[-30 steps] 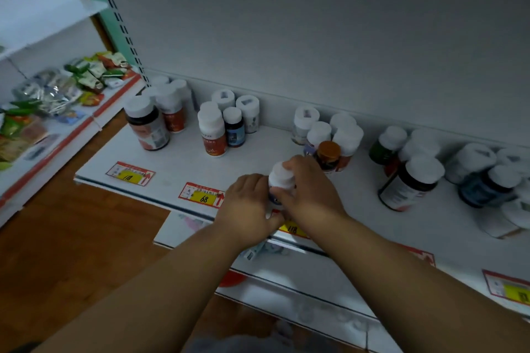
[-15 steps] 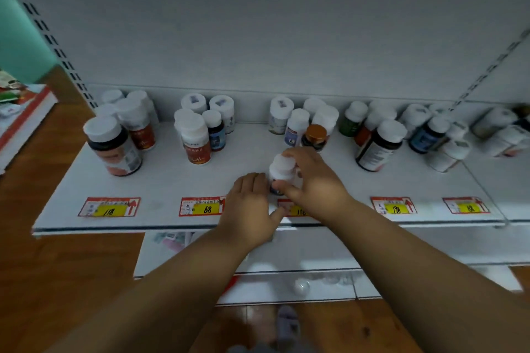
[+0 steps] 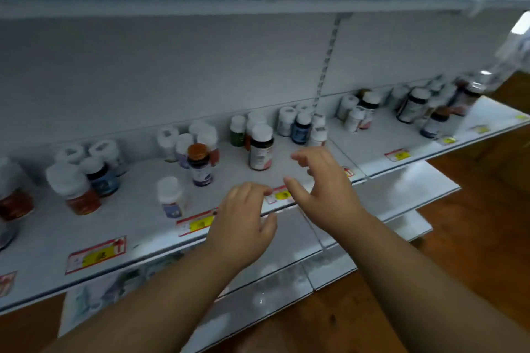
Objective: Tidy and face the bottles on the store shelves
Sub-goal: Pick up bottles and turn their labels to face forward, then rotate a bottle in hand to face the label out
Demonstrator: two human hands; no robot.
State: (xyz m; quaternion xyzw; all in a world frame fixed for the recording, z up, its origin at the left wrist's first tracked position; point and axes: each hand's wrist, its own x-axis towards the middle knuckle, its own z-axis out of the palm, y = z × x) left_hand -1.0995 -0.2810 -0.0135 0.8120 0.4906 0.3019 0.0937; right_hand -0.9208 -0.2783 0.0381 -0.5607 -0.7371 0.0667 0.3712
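Both hands, left (image 3: 243,226) and right (image 3: 324,189), have let go, fingers loose; the white bottle (image 3: 169,198) now stands faced at the shelf (image 3: 137,226) front.

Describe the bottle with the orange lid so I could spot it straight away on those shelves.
Look at the white shelf with the red and yellow price tags along its front edge, left of the person's two hands. In the cluster of white-capped bottles near the middle, the orange-lidded bottle stands in front. It alone has an orange cap, on a dark body with a purple label.
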